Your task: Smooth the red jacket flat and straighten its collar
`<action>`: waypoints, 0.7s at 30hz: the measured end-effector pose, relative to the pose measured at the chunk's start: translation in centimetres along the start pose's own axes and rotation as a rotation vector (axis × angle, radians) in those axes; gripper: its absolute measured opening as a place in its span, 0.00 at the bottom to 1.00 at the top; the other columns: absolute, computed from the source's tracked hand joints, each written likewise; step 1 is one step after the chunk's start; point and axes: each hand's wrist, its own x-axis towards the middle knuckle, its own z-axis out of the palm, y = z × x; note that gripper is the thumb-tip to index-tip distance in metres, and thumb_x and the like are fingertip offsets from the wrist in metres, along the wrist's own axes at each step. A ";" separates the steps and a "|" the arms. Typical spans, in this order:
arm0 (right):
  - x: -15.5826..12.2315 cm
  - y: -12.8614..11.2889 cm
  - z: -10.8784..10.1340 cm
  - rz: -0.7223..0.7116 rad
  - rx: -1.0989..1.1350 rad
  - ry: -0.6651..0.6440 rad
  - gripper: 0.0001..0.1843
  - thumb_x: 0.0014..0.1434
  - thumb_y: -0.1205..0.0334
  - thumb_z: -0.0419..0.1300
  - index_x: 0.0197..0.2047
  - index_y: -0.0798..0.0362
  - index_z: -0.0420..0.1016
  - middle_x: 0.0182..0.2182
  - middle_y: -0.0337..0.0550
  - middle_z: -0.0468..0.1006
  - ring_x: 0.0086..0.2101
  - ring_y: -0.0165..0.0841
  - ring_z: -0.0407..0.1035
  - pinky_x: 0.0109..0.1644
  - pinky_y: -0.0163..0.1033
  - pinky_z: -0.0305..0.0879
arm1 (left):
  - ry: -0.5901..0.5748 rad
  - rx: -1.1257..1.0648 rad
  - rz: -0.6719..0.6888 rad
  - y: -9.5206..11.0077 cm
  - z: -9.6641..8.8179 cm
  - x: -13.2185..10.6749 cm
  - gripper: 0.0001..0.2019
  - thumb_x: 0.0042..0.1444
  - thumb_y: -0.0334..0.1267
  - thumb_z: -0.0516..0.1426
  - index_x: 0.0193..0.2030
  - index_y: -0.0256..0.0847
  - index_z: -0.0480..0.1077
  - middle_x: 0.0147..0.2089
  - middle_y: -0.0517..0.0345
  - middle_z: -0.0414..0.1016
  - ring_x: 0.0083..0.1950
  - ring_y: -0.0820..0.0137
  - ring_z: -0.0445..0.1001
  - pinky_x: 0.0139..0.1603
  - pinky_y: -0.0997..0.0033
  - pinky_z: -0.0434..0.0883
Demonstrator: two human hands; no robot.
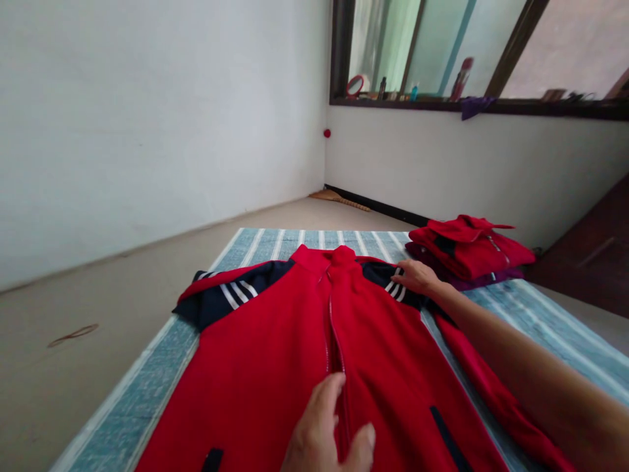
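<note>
A red track jacket (275, 367) with navy shoulder panels and white stripes lies spread face up on a blue-and-white striped mat (147, 400). Its zip runs down the middle and stands partly open. My left hand (324, 426) is at the bottom of the view, its fingers and thumb closing on the jacket front at the zip. My right hand (417, 276) rests flat on the far navy shoulder panel, close to the collar. A red sleeve stretches along beneath my right forearm.
A folded stack of red and purple clothes (472, 249) sits on the far right of the mat. Beyond the mat are a tiled floor (73, 367), a straw broom (339, 198) by the wall, a dark wooden cabinet (584, 249), and a window ledge (472, 101) holding small items.
</note>
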 end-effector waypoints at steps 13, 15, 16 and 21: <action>-0.9 0.6 -1.3 0.055 0.001 0.135 0.17 0.65 0.57 0.46 0.42 0.50 0.75 0.40 0.48 0.79 0.42 0.38 0.73 0.37 0.36 0.61 | 0.030 -0.426 -0.588 3.6 1.1 9.4 0.06 0.38 0.35 0.59 0.23 0.38 0.66 0.18 0.64 0.66 0.20 0.74 0.65 0.21 0.77 0.57; -1.0 0.7 -1.4 0.055 0.004 0.152 0.17 0.65 0.57 0.46 0.42 0.50 0.75 0.41 0.47 0.79 0.42 0.38 0.72 0.38 0.35 0.61 | 0.061 -0.466 -0.550 3.6 1.1 9.9 0.08 0.36 0.32 0.59 0.17 0.39 0.61 0.15 0.67 0.62 0.18 0.78 0.59 0.19 0.78 0.53; -0.9 0.8 -1.4 0.055 0.005 0.160 0.17 0.65 0.57 0.46 0.42 0.50 0.75 0.41 0.47 0.79 0.42 0.38 0.72 0.38 0.35 0.61 | 0.073 -0.545 -0.543 3.7 1.1 10.0 0.09 0.35 0.32 0.59 0.17 0.39 0.60 0.15 0.67 0.61 0.18 0.78 0.59 0.19 0.78 0.53; -0.8 1.1 -1.4 0.060 -0.001 0.174 0.16 0.64 0.58 0.47 0.42 0.50 0.75 0.41 0.46 0.79 0.42 0.37 0.72 0.37 0.34 0.60 | 0.080 -1.124 -0.804 4.5 0.8 10.2 0.03 0.40 0.31 0.58 0.25 0.38 0.68 0.22 0.60 0.72 0.24 0.71 0.70 0.28 0.73 0.69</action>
